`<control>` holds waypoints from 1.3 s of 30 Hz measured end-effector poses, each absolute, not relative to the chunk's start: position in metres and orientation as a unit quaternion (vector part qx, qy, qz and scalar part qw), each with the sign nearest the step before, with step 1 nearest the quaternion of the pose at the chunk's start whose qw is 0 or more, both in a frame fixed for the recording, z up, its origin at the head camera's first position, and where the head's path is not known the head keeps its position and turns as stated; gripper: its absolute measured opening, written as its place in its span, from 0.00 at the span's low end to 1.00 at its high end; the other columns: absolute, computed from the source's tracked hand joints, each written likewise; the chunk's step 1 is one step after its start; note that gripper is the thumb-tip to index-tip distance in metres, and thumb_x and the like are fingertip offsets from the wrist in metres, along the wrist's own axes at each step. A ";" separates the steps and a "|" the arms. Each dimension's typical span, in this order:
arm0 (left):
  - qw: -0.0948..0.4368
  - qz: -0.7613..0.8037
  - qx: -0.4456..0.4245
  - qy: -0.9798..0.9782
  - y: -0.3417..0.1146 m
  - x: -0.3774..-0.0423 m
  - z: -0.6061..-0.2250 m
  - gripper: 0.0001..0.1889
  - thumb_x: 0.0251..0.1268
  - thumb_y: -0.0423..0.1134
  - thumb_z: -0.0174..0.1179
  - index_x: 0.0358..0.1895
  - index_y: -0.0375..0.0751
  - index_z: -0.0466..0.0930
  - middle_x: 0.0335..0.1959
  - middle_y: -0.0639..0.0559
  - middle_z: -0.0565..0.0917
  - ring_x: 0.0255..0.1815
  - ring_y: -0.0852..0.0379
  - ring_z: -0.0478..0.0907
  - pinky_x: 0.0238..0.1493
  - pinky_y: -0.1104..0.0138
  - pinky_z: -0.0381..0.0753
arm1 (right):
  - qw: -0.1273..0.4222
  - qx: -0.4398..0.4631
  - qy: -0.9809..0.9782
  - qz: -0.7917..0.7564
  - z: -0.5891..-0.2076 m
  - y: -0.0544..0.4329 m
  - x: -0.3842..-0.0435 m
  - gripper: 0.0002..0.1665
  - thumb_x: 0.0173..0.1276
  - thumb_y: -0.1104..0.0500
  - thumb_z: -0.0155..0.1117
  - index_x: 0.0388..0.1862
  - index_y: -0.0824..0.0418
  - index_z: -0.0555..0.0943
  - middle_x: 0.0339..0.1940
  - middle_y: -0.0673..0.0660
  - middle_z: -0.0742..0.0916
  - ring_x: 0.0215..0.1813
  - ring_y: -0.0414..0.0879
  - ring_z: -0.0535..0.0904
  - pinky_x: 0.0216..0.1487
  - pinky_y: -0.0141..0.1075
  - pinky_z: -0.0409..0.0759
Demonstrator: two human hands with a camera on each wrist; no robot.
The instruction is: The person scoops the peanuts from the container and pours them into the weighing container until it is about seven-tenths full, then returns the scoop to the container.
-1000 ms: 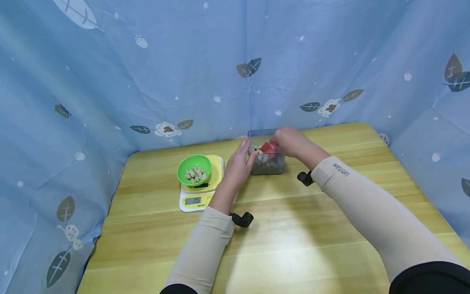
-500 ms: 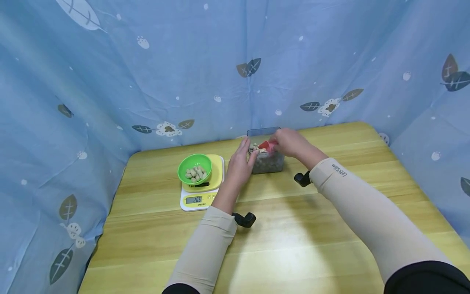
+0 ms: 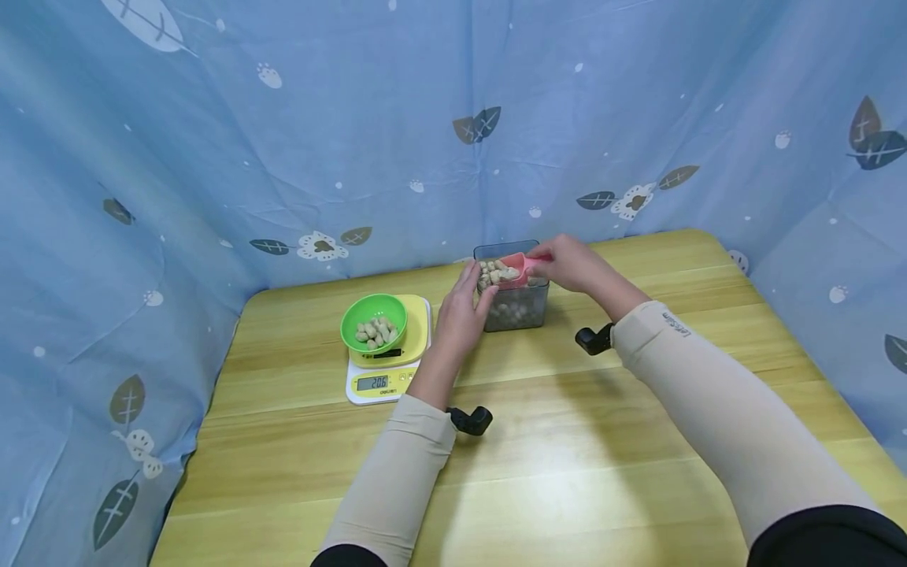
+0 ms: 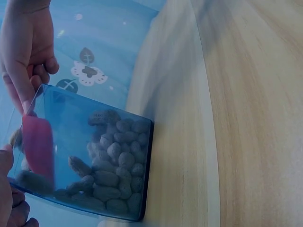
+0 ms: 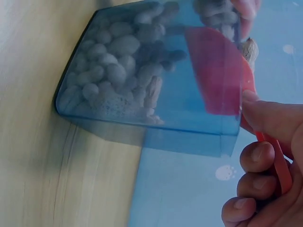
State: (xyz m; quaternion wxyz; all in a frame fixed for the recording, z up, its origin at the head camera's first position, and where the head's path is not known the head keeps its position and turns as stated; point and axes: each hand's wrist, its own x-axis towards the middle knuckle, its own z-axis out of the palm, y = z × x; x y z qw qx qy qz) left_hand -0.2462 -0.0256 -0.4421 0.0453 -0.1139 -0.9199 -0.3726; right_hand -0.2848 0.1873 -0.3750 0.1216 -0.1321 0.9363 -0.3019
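A clear, grey-tinted plastic box (image 3: 520,311) with unshelled peanuts (image 5: 116,71) in its lower part stands at the back of the table. My left hand (image 3: 459,315) holds the box at its left side, with the thumb near the front rim. The right hand (image 3: 575,266) grips the handle of a red scoop (image 3: 523,266). Peanuts (image 3: 496,273) lie heaped in the scoop, which is at the top of the box, partly inside it. Through the wall, the right wrist view shows the scoop's bowl (image 5: 215,71) above the peanuts below.
Left of the box, a yellow and white kitchen scale (image 3: 418,315) reads 20.6. A green bowl (image 3: 352,340) with several peanuts sits on it. The wooden table (image 3: 538,472) ends at a blue patterned curtain (image 3: 397,118) behind.
The right hand has raised the red scoop from down among the peanuts to the box's rim, and peanuts now show in it. The left hand stays at the box; the scale reading is unchanged.
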 end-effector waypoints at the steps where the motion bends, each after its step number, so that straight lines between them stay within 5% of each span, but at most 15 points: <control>1: 0.046 -0.372 -0.114 -0.920 -0.025 -0.246 -0.442 0.33 0.76 0.56 0.47 0.77 0.44 0.57 0.80 0.54 0.54 0.79 0.52 0.54 0.78 0.61 0.55 | 0.120 -0.127 0.934 -0.312 -0.375 0.190 -0.285 0.23 0.73 0.55 0.61 0.63 0.63 0.79 0.60 0.64 0.83 0.62 0.59 0.78 0.61 0.54 0.77; 39: 0.042 -0.365 -0.131 -0.921 -0.059 -0.241 -0.424 0.34 0.77 0.57 0.45 0.79 0.48 0.52 0.81 0.56 0.50 0.79 0.50 0.52 0.77 0.52 0.58 | 0.114 -0.084 0.898 -0.418 -0.368 0.219 -0.278 0.31 0.73 0.48 0.61 0.68 0.63 0.74 0.64 0.66 0.80 0.63 0.58 0.76 0.62 0.54 0.75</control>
